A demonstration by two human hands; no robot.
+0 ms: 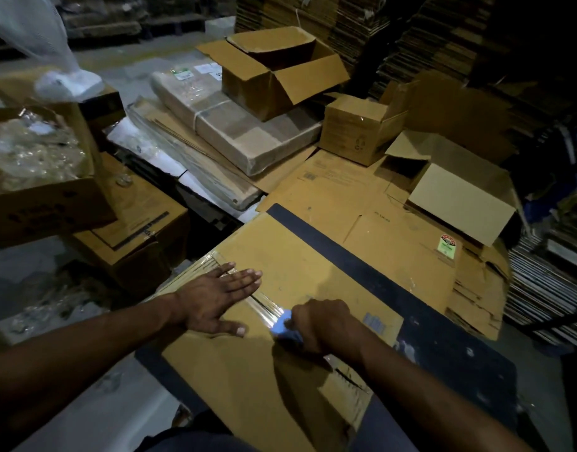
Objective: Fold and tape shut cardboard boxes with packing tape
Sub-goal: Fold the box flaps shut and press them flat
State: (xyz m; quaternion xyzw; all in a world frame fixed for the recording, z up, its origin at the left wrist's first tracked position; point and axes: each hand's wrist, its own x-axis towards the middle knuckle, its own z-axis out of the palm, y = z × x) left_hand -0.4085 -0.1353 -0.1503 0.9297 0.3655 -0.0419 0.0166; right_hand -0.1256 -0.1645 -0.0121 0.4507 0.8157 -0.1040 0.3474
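Left hand: fingers straight, pressed flat on the strip of clear packing tape along the box seam. Cardboard box: closed, flaps down, lying on the dark table at its near edge. Right hand: fingers curled round a blue tape dispenser, set on the tape just right of the left hand. Far right corner: flattened cartons; open small box.

A dark table (scuffed) carries the flat cardboard box.
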